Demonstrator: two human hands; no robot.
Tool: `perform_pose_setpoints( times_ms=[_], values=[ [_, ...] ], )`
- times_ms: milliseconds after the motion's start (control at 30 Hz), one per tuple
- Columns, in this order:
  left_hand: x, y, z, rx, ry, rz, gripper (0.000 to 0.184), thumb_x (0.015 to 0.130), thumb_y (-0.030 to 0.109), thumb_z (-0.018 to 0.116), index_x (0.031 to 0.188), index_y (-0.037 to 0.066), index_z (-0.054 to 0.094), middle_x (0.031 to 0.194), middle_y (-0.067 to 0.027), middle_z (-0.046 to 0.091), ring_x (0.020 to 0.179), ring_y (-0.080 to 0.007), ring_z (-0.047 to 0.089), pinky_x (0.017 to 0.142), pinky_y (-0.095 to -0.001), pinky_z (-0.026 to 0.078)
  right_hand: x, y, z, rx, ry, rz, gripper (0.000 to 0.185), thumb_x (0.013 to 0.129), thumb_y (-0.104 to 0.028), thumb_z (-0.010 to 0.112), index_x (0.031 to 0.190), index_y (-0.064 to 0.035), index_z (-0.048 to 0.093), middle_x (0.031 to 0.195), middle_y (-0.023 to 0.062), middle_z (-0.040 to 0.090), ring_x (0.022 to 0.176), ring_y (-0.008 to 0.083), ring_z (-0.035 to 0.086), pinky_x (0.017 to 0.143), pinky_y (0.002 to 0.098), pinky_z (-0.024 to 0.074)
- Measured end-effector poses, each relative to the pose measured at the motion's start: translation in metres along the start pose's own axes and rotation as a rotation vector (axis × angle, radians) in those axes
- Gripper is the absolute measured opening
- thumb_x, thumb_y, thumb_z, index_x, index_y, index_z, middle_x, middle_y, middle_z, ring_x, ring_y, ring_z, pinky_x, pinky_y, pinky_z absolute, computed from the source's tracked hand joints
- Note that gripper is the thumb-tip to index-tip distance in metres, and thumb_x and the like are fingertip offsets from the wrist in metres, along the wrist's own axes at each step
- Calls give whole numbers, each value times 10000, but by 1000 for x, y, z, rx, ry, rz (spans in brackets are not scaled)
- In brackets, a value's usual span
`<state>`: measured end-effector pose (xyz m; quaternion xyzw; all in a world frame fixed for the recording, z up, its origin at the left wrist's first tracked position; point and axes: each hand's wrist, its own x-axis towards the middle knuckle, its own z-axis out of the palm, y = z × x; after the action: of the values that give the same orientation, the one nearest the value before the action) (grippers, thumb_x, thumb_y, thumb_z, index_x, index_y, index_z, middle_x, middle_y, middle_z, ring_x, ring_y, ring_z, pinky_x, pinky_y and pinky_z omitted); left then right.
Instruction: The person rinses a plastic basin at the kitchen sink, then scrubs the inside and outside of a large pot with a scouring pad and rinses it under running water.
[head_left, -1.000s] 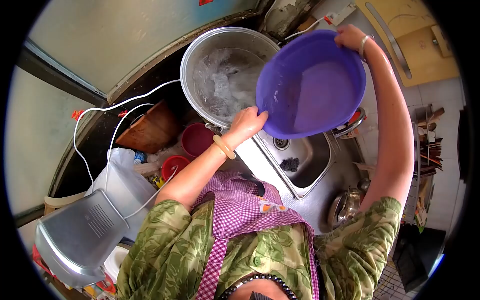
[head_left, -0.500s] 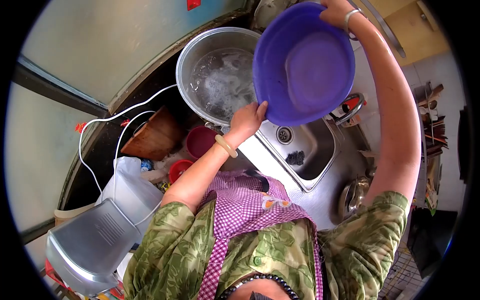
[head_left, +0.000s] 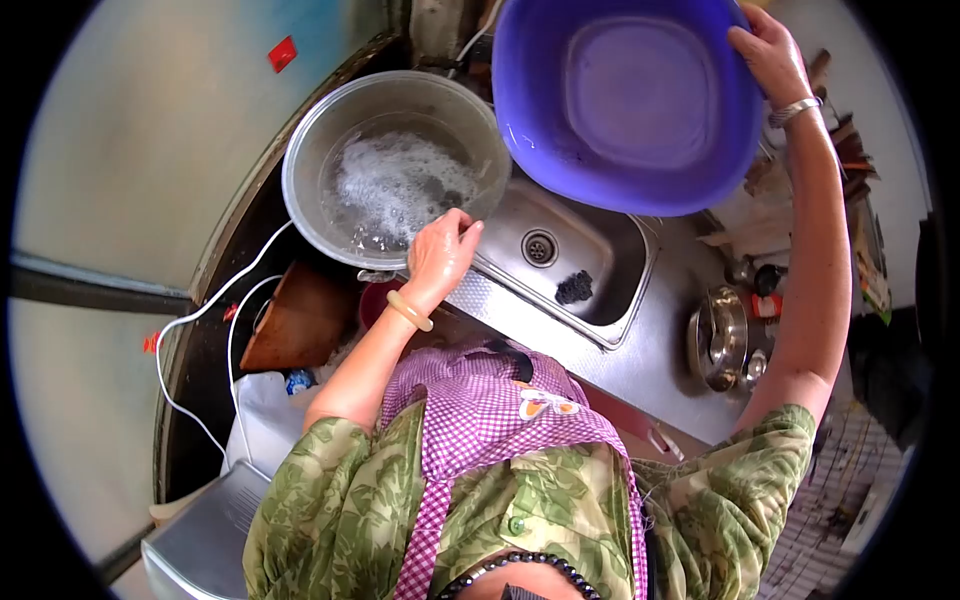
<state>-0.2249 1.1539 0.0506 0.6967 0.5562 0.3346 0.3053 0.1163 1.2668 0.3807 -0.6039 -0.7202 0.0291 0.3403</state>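
The purple plastic basin (head_left: 640, 100) hangs tilted above the sink, its inside facing me. My right hand (head_left: 775, 62) is closed round the basin's right rim. My left hand (head_left: 442, 258) is off the basin, over the near right rim of a large metal pot (head_left: 305, 190). Its fingers are curled in and nothing shows in them; whether it touches the pot rim I cannot tell. Foamy, bubbling water (head_left: 385, 180) lies in the pot. Below the basin, a dark scrubber (head_left: 574, 288) sits in the steel sink (head_left: 610, 262) near the drain.
Steel bowls (head_left: 718, 338) stand on the metal counter (head_left: 640, 385) at right. Left of me are a brown wooden board (head_left: 290, 318), a white cable (head_left: 180, 258) and a grey appliance (head_left: 205, 535). A dark red bowl (head_left: 374, 300) is partly hidden behind my left arm.
My left hand has let go of the basin and moved left and down to the pot's rim. My right hand has carried the basin up and to the right. More of the sink shows.
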Motion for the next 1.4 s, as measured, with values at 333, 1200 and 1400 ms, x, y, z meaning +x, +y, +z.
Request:
perform_pose_setpoints(
  times_ms=[333,1200,1400],
  values=[
    [-1,3,9,122,-28,-28,265,891,294,601,955,42,648,864,-175,684,836,-378,647,721,-443,489,-110,-92,26,-525,359,-495,126,696,-35,569,754,0,463,695,215,499,676,401,555,601,443,444],
    [-3,4,21,443,-91,235,286,915,254,585,1064,10,584,962,-196,656,901,-379,614,779,-461,469,-665,78,-22,454,1314,1030,130,941,-66,484,1062,-41,523,903,32,581,821,127,557,766,290,488],
    [-3,4,25,482,-72,240,265,910,247,591,1043,18,578,931,-179,650,870,-371,608,753,-458,464,-725,53,44,469,1381,1183,146,912,-45,485,1054,-35,515,888,37,570,813,135,553,767,293,491]
  ],
)
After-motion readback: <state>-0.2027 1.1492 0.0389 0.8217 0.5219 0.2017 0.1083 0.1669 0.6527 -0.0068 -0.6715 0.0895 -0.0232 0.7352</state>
